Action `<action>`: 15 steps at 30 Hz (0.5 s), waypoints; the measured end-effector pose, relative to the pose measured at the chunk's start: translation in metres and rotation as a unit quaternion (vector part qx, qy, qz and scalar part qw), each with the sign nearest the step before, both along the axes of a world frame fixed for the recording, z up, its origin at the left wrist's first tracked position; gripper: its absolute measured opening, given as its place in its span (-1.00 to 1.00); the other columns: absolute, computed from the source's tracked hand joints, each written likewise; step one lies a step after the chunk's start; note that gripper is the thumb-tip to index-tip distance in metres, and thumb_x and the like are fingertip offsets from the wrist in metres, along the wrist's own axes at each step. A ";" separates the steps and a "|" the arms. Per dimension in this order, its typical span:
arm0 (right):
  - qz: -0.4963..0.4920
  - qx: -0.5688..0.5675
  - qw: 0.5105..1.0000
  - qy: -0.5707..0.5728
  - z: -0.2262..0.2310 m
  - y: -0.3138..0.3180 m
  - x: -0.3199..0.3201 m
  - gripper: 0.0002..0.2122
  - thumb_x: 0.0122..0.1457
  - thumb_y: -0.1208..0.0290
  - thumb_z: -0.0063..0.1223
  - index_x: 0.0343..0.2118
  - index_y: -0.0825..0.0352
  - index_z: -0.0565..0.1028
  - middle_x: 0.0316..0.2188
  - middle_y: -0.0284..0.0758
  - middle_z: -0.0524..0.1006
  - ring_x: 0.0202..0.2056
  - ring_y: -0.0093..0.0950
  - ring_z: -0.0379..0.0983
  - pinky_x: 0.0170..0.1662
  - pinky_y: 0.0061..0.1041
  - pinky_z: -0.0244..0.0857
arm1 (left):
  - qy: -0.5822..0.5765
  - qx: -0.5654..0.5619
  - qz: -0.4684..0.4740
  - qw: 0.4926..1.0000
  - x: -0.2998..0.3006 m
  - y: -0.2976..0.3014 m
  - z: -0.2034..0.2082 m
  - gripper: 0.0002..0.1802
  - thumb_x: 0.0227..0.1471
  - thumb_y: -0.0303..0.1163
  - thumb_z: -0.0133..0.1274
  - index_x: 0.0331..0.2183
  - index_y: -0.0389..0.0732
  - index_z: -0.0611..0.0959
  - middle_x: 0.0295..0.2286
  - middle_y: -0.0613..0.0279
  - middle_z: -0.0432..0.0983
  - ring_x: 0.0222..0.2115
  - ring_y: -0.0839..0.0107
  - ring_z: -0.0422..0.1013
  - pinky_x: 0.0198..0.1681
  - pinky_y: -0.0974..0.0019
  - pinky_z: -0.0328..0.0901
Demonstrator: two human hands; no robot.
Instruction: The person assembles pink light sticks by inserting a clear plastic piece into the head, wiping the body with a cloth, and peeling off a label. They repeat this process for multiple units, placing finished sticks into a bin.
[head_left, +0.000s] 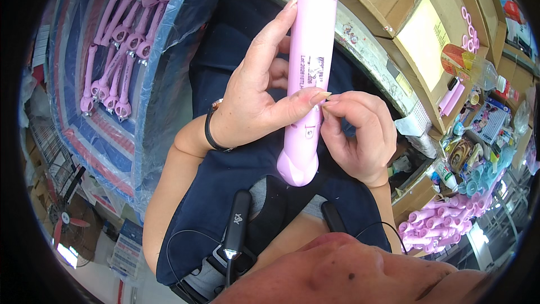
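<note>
Left of your lap, pink handles lie gathered in a plastic-lined box, the lining probably there to keep them from scuffs. Your left hand is clamped on the pink tube, which sits above your lap, rounded end toward you. Your forefinger runs up its left edge and your thumb crosses its front, likely to steady it and keep the printed side facing you. At the tube's right edge, your right hand has thumb and forefinger brought together beside your left thumb's tip, a pinch that suits fine work; you can't tell from here whether anything small is between them.

Around you, a fan stands at the far left. Ahead and to the right, the worn, spotted workbench carries cardboard trays and a yellow sheet. Further right come loose pink rings, a clear bottle, blue-green cups and a heap of pink parts, apparently grouped by kind within reach.
</note>
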State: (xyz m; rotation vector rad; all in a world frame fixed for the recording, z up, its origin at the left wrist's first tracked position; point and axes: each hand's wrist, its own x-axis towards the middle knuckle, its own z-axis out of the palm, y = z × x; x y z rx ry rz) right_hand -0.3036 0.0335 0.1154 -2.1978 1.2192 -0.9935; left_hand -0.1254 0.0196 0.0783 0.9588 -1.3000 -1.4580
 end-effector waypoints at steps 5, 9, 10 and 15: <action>-0.025 -0.003 0.999 -0.034 0.001 0.000 -0.001 -0.74 -0.21 0.65 0.27 -0.38 0.38 0.50 -0.44 -0.27 0.51 -0.45 -0.38 0.48 -0.43 -0.53 0.40 | 0.004 -0.014 -0.012 1.000 0.001 0.001 0.000 -0.03 -0.09 -0.41 0.19 0.22 -0.19 -0.04 -0.11 -0.01 0.29 -0.25 0.37 0.47 -0.24 0.36 0.42; 0.009 0.014 0.999 -0.036 0.001 0.001 0.000 -0.72 -0.21 0.61 0.31 -0.37 0.38 0.50 -0.44 -0.26 0.51 -0.46 -0.39 0.48 -0.42 -0.54 0.39 | 0.023 -0.004 -0.012 1.000 0.001 0.001 0.000 -0.02 -0.08 -0.43 0.19 0.23 -0.21 -0.06 -0.08 0.01 0.27 -0.23 0.37 0.46 -0.20 0.36 0.40; 0.003 0.007 0.999 -0.039 0.001 0.001 0.001 -0.73 -0.21 0.61 0.30 -0.37 0.39 0.50 -0.44 -0.26 0.51 -0.46 -0.39 0.48 -0.42 -0.54 0.39 | 0.017 -0.007 -0.016 1.000 0.001 0.001 0.000 -0.02 -0.08 -0.43 0.18 0.23 -0.22 -0.06 -0.06 0.01 0.26 -0.22 0.38 0.45 -0.19 0.36 0.40; 0.005 -0.017 1.000 -0.022 -0.001 0.001 0.001 -0.74 -0.22 0.62 0.29 -0.38 0.40 0.52 -0.46 -0.26 0.51 -0.48 -0.39 0.48 -0.43 -0.54 0.40 | 0.009 -0.013 -0.016 1.000 0.001 0.002 -0.001 -0.04 -0.07 -0.43 0.18 0.23 -0.24 -0.06 0.02 -0.02 0.20 -0.22 0.39 0.45 -0.19 0.37 0.39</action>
